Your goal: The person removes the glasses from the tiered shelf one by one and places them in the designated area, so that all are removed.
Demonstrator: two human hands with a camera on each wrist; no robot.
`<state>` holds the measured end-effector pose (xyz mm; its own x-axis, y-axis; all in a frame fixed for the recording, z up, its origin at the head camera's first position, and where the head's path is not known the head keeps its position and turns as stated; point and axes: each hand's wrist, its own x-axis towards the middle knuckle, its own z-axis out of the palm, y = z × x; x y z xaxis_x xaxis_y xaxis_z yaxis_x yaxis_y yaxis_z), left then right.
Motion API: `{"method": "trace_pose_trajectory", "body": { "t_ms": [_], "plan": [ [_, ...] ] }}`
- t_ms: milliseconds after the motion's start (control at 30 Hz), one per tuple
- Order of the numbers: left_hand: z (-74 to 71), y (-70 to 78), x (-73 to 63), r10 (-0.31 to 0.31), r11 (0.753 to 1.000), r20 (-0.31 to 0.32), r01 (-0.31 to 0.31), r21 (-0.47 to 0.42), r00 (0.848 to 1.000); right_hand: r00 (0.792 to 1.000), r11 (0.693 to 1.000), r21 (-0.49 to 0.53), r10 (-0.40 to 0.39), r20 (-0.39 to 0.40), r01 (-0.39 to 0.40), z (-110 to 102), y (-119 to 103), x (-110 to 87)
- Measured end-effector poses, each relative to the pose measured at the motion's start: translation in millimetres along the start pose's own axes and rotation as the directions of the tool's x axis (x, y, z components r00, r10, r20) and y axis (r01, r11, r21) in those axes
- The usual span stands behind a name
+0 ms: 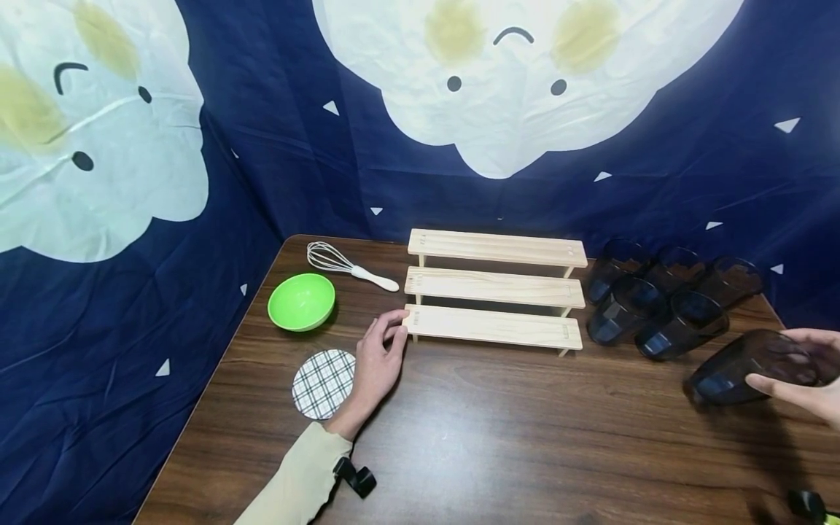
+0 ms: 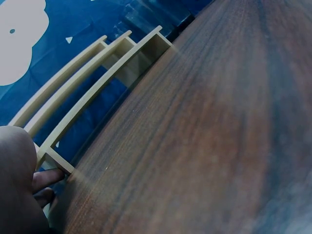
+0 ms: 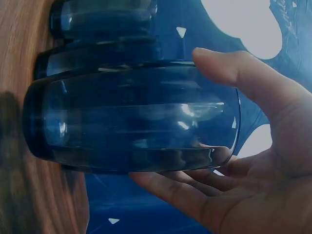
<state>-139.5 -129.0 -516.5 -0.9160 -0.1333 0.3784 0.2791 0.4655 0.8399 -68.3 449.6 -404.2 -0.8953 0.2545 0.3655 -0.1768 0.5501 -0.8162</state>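
Observation:
At the table's right side my right hand [image 1: 803,372] holds a dark tinted glass [image 1: 748,368], thumb on one side and fingers on the other. The right wrist view shows this glass [image 3: 131,117] close up, near its rim end in the hand [image 3: 243,141]. Whether its base touches the table I cannot tell. My left hand [image 1: 380,357] rests on the table, its fingertips touching the left end of the front tier of a pale three-tier wooden stand [image 1: 492,326]. In the left wrist view, fingers [image 2: 48,179] lie beside the stand's leg, partly hidden.
Several more dark glasses [image 1: 623,310] stand in two rows right of the stand. At left are a green bowl [image 1: 302,302], a white whisk [image 1: 374,278] and a round plaid coaster [image 1: 321,383] beside my left wrist. A blue cloth [image 1: 275,182] hangs behind the wooden table [image 1: 525,437].

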Motion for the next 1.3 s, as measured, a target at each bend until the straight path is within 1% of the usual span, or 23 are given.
{"method": "trace_pose_trajectory", "body": {
  "t_ms": [67, 133, 267, 367, 433, 667, 833, 1000, 1100, 1200, 1300],
  "plan": [
    [0.6, -2.6, -0.1, 0.012, 1.0, -0.002, -0.012, 0.009, 1.0, 1.0, 1.0, -0.016, 0.006, -0.003, -0.006, -1, 3, 2.9],
    [0.3, -1.8, -0.2, 0.01, 1.0, 0.003, -0.01, 0.008, 1.0, 1.0, 0.999, -0.038, 0.014, -0.011, -0.014, -3, 6, 5.6],
    [-1.4, 3.0, 0.5, -0.042, 0.999, 0.026, 0.042, -0.001, 0.999, 0.999, 0.997, -0.058, 0.051, -0.015, -0.052, -4, 11, 10.5],
    [-2.8, 7.1, 1.4, -0.081, 0.997, 0.045, 0.082, -0.016, 0.996, 0.997, 0.996, -0.05, 0.077, -0.015, -0.078, -4, 14, 13.1],
    [-3.5, 8.5, 1.6, -0.094, 0.995, 0.054, 0.095, -0.014, 0.994, 0.996, 0.995, -0.05, 0.089, -0.02, -0.09, -3, 16, 14.7],
    [-4.1, 7.9, 1.2, -0.098, 0.995, 0.054, 0.099, -0.014, 0.994, 0.985, 0.985, -0.081, 0.147, -0.087, -0.154, 2, 20, 19.9],
    [-3.2, 6.5, 0.8, -0.077, 0.997, 0.047, 0.078, -0.013, 0.996, 0.982, 0.983, -0.077, 0.161, -0.096, -0.168, 4, 23, 24.4],
    [-2.0, 5.9, 0.6, -0.05, 0.999, 0.027, 0.05, -0.004, 0.998, 0.977, 0.981, -0.037, 0.187, -0.103, -0.191, 7, 25, 26.5],
    [-2.6, 6.5, 0.8, -0.059, 0.998, 0.03, 0.059, -0.004, 0.998, 0.974, 0.979, 0.007, 0.203, -0.096, -0.204, 9, 25, 27.9],
    [-3.7, 7.9, 0.8, -0.081, 0.997, 0.042, 0.081, -0.007, 0.996, 0.973, 0.977, 0.017, 0.213, -0.092, -0.212, 10, 25, 29.1],
    [-4.5, 9.6, 0.9, -0.093, 0.996, 0.051, 0.094, -0.009, 0.994, 0.975, 0.978, 0.018, 0.207, -0.085, -0.206, 12, 27, 30.8]
  ]
}}
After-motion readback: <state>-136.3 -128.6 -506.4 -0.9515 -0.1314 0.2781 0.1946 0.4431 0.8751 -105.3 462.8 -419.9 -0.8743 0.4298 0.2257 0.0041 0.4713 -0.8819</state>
